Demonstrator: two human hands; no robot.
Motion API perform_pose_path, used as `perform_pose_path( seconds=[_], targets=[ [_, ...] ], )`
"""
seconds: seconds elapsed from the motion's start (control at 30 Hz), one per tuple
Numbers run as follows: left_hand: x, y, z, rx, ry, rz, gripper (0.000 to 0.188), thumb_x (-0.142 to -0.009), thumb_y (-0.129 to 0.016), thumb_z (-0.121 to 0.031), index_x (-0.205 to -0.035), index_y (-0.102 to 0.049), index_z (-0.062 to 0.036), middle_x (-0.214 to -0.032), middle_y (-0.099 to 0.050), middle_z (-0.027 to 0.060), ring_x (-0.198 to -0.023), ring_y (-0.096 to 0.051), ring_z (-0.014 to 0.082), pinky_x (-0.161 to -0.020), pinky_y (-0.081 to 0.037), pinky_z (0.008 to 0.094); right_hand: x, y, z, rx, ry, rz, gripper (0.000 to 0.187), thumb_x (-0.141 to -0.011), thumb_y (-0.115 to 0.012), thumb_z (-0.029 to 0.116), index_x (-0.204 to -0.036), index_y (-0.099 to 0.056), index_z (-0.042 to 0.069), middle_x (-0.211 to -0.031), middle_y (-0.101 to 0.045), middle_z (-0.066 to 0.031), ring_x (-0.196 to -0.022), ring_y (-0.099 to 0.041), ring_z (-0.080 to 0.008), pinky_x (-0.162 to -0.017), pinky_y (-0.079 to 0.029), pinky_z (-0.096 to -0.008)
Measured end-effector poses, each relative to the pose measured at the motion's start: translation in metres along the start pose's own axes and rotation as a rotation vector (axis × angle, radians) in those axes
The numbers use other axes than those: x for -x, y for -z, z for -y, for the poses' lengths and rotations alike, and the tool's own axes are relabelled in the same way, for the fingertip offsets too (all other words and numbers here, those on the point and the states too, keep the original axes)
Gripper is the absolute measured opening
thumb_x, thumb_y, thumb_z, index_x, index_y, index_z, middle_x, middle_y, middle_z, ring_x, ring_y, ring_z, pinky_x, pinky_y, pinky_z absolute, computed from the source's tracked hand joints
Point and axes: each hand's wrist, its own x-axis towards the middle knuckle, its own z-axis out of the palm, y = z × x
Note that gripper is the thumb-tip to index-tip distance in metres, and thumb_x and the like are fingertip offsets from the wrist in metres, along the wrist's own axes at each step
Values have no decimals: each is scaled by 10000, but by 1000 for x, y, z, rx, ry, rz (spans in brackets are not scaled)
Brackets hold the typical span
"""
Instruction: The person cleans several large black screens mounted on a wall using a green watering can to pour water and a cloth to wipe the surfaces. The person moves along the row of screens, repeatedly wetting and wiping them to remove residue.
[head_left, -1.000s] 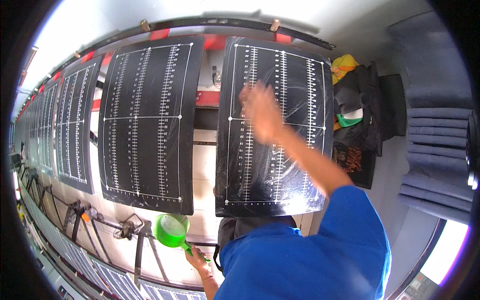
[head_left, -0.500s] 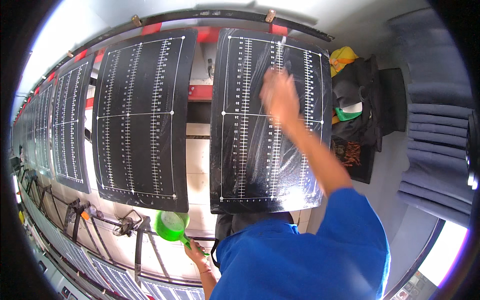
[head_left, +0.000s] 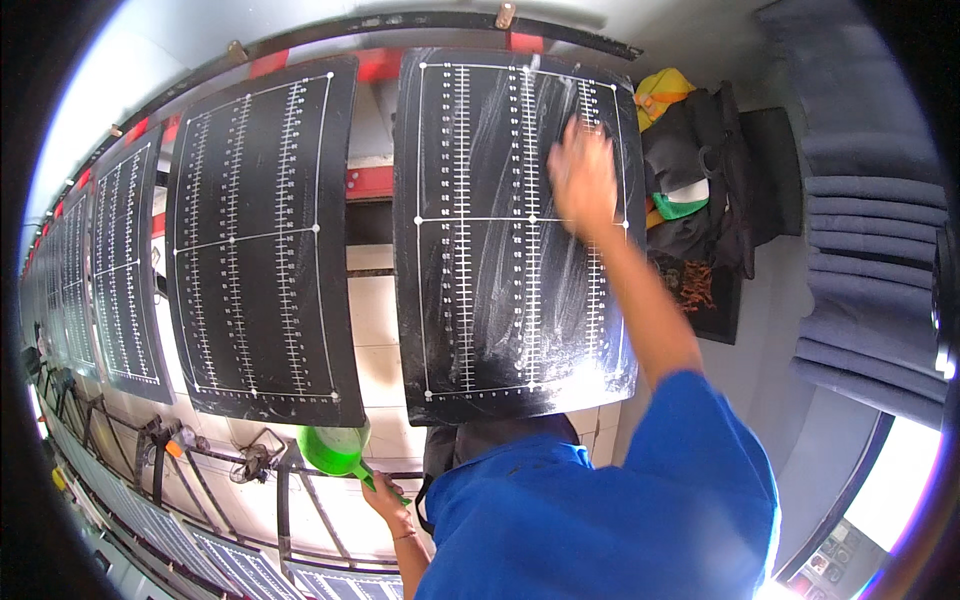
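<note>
Right hand (head_left: 583, 178) lies flat, fingers spread, on the wet black ruled panel (head_left: 515, 235) hanging ahead — rub evenly; left hand (head_left: 385, 497) grips a green scoop (head_left: 335, 449).

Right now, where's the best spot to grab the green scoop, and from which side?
Take the green scoop by its narrow handle, where the left hand already has its grip, coming from below right. The handle juts down-right from the wide bowl, which looks too broad to close fingers around. The right hand is pressed flat on the black marked board.
</note>
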Motion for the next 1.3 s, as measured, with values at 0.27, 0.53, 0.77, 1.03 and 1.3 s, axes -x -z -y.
perform_pose_path(
  seconds=[0.27, 0.53, 0.77, 1.03, 1.3],
  targets=[
    [-9, 7, 2, -19, -57, 38, 222, -961, -576, -244, -955, -544, -25, -693, -507, 29, -472, -453, 110, -410, -385, 265, 160, 42, 37, -147, 13, 356, 648, -1038, -429, 358, -1519, -289, -54, -1589, -274, -217, -1496, -189, -418, -1227, -199, -505],
    [-6, -3, -10, -88, 3, -24, 186, -969, -551, -236, -982, -520, -54, -663, -465, 1, -482, -450, 95, -398, -360, 240, 19, -11, -54, -70, 65, -98, 635, -1029, -442, 406, -1481, -385, -37, -1488, -432, -233, -1428, -324, -432, -1193, -242, -519],
    [-21, 3, -13, -51, -26, 60, 211, -975, -565, -254, -956, -497, -55, -719, -465, -6, -506, -436, 78, -409, -367, 227, 50, -2, -57, -120, 21, -42, 629, -1012, -502, 337, -1483, -357, -54, -1514, -391, -223, -1447, -277, -449, -1200, -238, -536],
    [-29, -20, -14, 30, 20, 35, 123, -979, -533, -159, -951, -508, -41, -662, -459, 11, -453, -410, 94, -392, -362, 243, 281, 75, -31, -53, -166, 524, 788, -948, -592, 360, -1525, -253, -55, -1578, -263, -223, -1498, -129, -451, -1228, -138, -560],
    [15, 20, -5, 8, -7, 18, 192, -963, -582, -191, -1028, -502, -29, -626, -443, 3, -443, -421, 87, -387, -377, 245, -115, -65, -95, 283, -305, -157, 670, -1035, -386, 451, -1435, -429, -85, -1505, -382, -290, -1385, -352, -477, -1159, -264, -574]
  ],
)
